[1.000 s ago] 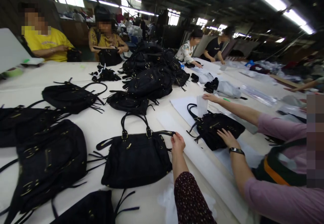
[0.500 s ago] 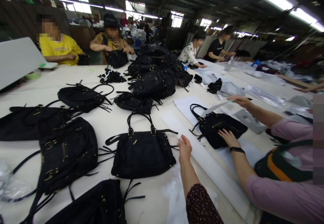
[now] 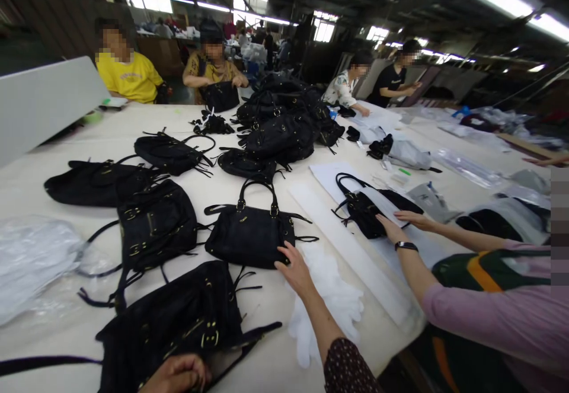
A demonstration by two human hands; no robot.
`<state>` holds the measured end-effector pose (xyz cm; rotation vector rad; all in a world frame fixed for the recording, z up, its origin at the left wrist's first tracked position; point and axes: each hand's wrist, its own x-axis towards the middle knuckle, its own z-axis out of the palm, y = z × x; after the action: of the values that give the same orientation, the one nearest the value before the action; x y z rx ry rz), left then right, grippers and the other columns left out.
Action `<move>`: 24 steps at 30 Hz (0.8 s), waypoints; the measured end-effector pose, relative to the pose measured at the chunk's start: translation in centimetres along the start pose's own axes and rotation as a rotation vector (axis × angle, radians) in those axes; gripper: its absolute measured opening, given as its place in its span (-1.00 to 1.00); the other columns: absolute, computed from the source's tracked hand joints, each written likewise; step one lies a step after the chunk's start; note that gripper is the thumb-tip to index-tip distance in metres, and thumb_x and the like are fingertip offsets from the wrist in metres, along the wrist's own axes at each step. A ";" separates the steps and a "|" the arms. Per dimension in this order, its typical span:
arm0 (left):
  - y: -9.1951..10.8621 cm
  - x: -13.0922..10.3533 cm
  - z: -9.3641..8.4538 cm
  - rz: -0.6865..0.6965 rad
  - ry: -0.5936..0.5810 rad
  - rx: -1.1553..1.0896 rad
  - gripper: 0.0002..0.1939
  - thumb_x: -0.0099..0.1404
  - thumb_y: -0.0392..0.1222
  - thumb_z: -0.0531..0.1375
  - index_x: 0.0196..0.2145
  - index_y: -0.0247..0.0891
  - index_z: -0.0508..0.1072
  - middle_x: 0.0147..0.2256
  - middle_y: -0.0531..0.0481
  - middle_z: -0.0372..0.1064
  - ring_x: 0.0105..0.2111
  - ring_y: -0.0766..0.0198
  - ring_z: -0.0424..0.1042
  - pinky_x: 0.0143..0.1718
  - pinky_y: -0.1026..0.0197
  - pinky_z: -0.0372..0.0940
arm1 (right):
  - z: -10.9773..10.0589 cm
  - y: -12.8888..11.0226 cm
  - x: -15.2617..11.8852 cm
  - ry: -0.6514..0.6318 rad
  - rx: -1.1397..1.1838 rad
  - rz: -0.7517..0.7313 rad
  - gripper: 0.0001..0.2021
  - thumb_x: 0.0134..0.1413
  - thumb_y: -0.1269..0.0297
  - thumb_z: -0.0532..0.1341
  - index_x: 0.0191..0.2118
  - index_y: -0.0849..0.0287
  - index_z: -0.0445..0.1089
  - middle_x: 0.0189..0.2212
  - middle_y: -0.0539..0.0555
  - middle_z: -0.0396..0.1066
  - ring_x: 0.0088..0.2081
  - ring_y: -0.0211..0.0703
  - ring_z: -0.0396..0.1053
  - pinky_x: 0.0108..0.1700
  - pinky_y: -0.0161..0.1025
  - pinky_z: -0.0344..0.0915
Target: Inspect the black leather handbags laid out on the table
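Observation:
My right hand [image 3: 296, 268] has its fingers apart and touches the lower right corner of a black handbag [image 3: 242, 236], which lies flat with its two handles pointing away from me. At the bottom edge my left hand [image 3: 180, 372] is closed, fingers curled, over the nearest black handbag [image 3: 173, 316]. Whatever may be in those fingers is hidden. That nearer bag has brass buckles and a long strap. Beside my right forearm lies a pile of white stuffing sheets [image 3: 326, 304].
More black handbags [image 3: 157, 224] lie to the left, and a heap of them [image 3: 280, 135] rises behind. Clear plastic [image 3: 35, 262] covers the left edge. At right, a co-worker's hands [image 3: 393, 227] touch another handbag [image 3: 367, 209] beside a long white strip [image 3: 351, 251]. Other people sit across the table.
My right hand has moved left and down onto the handbag's corner. My left hand has come into view at the bottom. The co-worker's raised hand has lowered to the bag there.

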<state>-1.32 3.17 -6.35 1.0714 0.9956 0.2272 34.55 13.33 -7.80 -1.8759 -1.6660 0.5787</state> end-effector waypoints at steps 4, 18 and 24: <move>0.8 -0.8 -0.1 0.005 0.001 -0.079 -0.57 0.03 0.21 0.21 -0.49 -0.28 0.49 -0.43 -0.10 0.49 -0.38 0.16 0.35 -0.25 0.12 0.22 | -0.1 -4.5 -3.0 0.157 0.110 -0.039 -0.65 0.07 0.28 0.19 0.02 0.08 0.41 0.15 0.15 0.30 0.19 0.01 0.22 0.26 0.10 0.11; 4.7 -7.4 0.4 0.147 -0.011 0.286 -0.56 0.26 0.15 0.01 -0.33 -0.22 0.53 -0.28 -0.05 0.50 -0.18 0.12 0.40 -0.03 0.09 0.28 | 4.4 -12.9 -24.9 -0.081 0.599 0.271 -0.77 0.13 0.14 0.17 -0.19 0.04 0.53 -0.17 0.12 0.53 -0.08 0.04 0.44 0.06 0.01 0.31; 4.3 -9.1 0.9 0.207 0.054 0.357 -0.50 0.35 0.08 -0.06 -0.12 -0.31 0.51 -0.05 -0.14 0.47 -0.01 0.08 0.36 0.08 -0.03 0.23 | 9.0 -15.2 -25.2 -0.350 0.966 0.481 -0.47 -0.15 0.06 0.36 -0.01 0.13 0.40 -0.06 0.18 0.47 0.01 0.10 0.39 -0.02 -0.02 0.33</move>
<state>-4.55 -0.65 2.47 1.5044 0.9954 0.2531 13.95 -9.41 -5.65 -1.4340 -0.7882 1.6312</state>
